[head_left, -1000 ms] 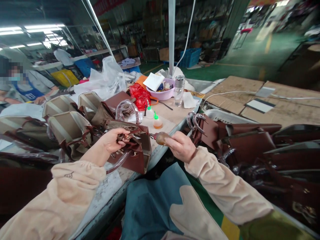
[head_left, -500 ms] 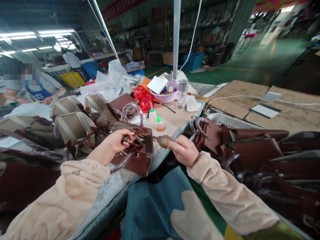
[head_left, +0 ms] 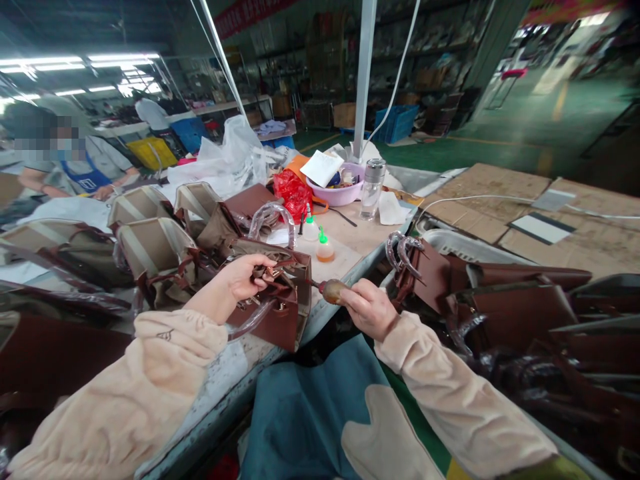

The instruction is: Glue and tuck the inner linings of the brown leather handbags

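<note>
A brown handbag [head_left: 270, 323] with plastic-wrapped handles stands at the table's near edge. My left hand [head_left: 250, 277] pinches a brown strap with a metal piece at the top of this bag. In my right hand [head_left: 367, 303] is a tool with a rounded, amber-brown handle [head_left: 333, 291]; its thin shaft points left at the strap, close to my left fingers. Whether the tip touches the strap is too small to tell. Just behind the bag are a green-capped bottle of amber liquid [head_left: 325, 250] and a clear bottle with a green cap [head_left: 311, 230].
More bags [head_left: 155, 247] crowd the table's left side. A lilac basin [head_left: 337, 195], a glass bottle [head_left: 373, 193] and a red plastic bag [head_left: 293, 193] stand farther back. On the right, a white crate [head_left: 450, 241] holds brown bags beside cardboard [head_left: 480, 200]. A person [head_left: 85, 163] sits at far left.
The whole view has shifted slightly, so the table and bags appear farther right. The tool's shaft is nearer to the strap in my left hand. Both hands keep their holds.
</note>
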The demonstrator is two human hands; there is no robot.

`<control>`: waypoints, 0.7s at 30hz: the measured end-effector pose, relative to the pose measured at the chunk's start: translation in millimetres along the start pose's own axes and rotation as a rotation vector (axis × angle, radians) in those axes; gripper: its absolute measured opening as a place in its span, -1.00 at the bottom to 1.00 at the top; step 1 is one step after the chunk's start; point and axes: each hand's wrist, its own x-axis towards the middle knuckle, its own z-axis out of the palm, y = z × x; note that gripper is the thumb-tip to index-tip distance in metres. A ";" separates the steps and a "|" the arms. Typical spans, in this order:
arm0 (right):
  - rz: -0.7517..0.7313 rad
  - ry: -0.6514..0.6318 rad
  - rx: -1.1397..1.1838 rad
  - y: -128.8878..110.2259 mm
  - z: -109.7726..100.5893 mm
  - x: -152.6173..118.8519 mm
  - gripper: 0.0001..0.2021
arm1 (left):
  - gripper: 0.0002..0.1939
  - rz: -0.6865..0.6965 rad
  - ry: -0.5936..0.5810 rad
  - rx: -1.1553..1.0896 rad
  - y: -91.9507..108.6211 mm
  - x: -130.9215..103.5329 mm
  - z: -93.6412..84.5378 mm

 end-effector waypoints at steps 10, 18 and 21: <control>-0.018 0.038 0.051 4.2 -2.7 0.8 -0.81 | -0.93 -0.014 0.016 0.007 -0.6 2.3 0.0; 0.001 0.020 0.065 1.0 5.4 -5.1 -0.82 | -0.91 -0.023 0.015 0.004 -0.5 3.2 0.9; 0.014 -0.017 0.076 -2.0 12.0 -12.2 -0.86 | -0.89 -0.028 0.007 -0.004 -0.1 4.1 1.0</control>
